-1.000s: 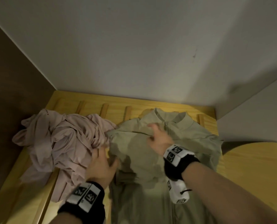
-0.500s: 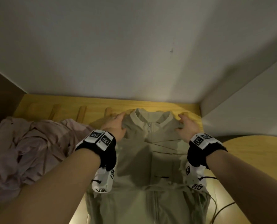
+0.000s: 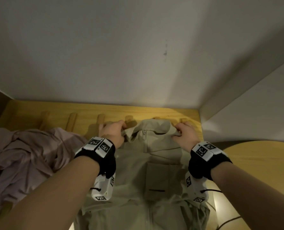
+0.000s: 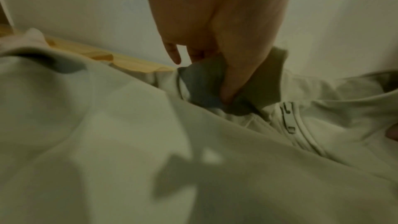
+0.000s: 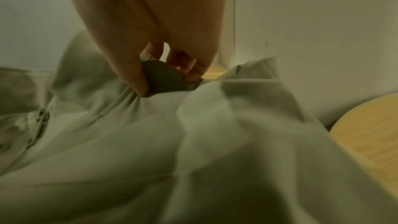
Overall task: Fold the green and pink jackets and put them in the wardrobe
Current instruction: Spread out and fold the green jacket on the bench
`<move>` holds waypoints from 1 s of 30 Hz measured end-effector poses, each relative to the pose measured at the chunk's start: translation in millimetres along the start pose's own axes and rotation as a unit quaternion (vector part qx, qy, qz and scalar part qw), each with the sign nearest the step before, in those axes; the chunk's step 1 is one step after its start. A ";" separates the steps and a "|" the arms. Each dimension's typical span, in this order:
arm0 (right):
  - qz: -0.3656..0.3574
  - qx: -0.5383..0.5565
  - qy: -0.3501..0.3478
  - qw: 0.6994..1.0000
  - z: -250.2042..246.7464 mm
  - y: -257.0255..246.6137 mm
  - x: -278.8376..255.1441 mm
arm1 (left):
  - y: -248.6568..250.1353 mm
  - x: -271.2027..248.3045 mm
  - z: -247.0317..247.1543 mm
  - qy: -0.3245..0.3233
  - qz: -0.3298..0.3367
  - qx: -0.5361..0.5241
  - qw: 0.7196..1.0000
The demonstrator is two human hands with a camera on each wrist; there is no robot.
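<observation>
- The green jacket (image 3: 147, 165), centre of the head view, is thin, matt woven cloth, smooth, with soft creases; its zip (image 4: 288, 119) looks like matt plastic or metal, cannot tell which.
- The pink jacket (image 3: 23, 156), at the left, is a matt, light cloth, heavily crumpled.
- The bed frame (image 3: 104, 110) and its slats, across the middle, are pale yellow wood with visible grain and a slight satin sheen.
- The wall (image 3: 121, 47), upper half, is matt, painted and smooth, with a small scuff.
- The wrist bands (image 3: 104, 161) are black matt cloth carrying white smooth plastic blocks.

Green jacket (image 3: 147, 171) lies front-up, zipped; pink jacket (image 3: 26, 156) crumpled beside it.
</observation>
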State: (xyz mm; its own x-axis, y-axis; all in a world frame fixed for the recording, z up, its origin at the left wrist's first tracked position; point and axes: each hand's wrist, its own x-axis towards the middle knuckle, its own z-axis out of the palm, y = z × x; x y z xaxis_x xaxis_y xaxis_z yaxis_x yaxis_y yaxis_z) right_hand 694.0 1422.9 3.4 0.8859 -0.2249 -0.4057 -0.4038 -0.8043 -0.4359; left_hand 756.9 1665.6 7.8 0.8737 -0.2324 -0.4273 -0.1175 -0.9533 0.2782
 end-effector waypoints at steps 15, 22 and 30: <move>-0.149 -0.133 -0.078 0.977 9.0 27.1 -78.3 | -49.8 -85.7 28.3 -0.041 0.218 0.087 0.971; -0.120 -0.039 -0.005 0.992 19.4 39.6 -87.9 | -45.7 -99.6 41.5 0.025 0.094 -0.022 0.995; 0.074 -0.037 0.051 0.995 8.1 56.2 -68.0 | -47.3 -83.4 25.2 0.063 0.010 0.177 0.982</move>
State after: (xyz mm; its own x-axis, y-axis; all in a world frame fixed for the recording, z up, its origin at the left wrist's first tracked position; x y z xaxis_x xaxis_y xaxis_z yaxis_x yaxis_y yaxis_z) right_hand 609.3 1397.5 0.0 0.8387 -0.3951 -0.3748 -0.5161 -0.7963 -0.3155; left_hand 677.7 1725.2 8.6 0.9181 -0.2476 -0.3096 -0.2729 -0.9612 -0.0405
